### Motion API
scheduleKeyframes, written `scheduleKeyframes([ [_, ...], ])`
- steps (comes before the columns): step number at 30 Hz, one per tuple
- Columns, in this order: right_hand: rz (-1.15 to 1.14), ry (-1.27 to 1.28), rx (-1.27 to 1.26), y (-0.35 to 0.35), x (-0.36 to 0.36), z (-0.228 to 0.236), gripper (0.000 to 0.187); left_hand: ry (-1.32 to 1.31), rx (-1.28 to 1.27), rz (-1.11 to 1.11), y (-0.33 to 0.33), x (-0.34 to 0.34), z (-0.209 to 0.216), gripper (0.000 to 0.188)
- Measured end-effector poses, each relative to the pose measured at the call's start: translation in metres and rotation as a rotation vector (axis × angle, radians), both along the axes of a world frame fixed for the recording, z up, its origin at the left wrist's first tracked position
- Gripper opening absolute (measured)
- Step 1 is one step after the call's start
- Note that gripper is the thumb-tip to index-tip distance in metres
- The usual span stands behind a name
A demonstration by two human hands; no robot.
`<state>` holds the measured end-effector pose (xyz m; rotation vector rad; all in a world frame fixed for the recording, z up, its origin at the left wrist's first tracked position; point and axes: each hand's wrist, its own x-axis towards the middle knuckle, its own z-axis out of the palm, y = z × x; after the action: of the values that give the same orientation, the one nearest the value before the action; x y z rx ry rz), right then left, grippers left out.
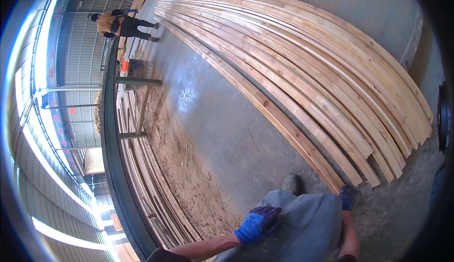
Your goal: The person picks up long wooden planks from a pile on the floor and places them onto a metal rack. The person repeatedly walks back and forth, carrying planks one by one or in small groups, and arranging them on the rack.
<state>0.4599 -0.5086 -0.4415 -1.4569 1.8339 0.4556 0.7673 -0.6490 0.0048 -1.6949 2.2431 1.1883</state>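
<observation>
Head view: hands are held apart. The gloved left hand (pixel 257 225) is rested on a grey-clothed leg (pixel 305 219), probably for balance; the right hand (pixel 348 197) is placed at the near end of a floor-laid board (pixel 265 103), its grip unclear.

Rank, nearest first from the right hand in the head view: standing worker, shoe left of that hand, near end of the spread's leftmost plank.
1. Leftmost plank: near end beside the right hand.
2. Shoe: somewhat left.
3. Standing worker: far off, upper left.
</observation>
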Motion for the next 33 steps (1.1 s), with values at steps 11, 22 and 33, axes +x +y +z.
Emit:
scheduleKeyframes([
  [11,0.023,0.164,0.063,-0.072,0.029,0.078,0.111,0.03,0.007,0.052,0.0,0.02,-0.005,0.039],
  [22,0.066,0.164,0.171,-0.042,0.034,0.05,0.086,0.019,0.042,0.083,0.005,0.03,-0.003,0.039],
  [33,0.08,0.046,-0.17,-0.029,0.007,0.051,0.069,0.058,0.031,0.081,0.002,0.037,0.008,0.04],
])
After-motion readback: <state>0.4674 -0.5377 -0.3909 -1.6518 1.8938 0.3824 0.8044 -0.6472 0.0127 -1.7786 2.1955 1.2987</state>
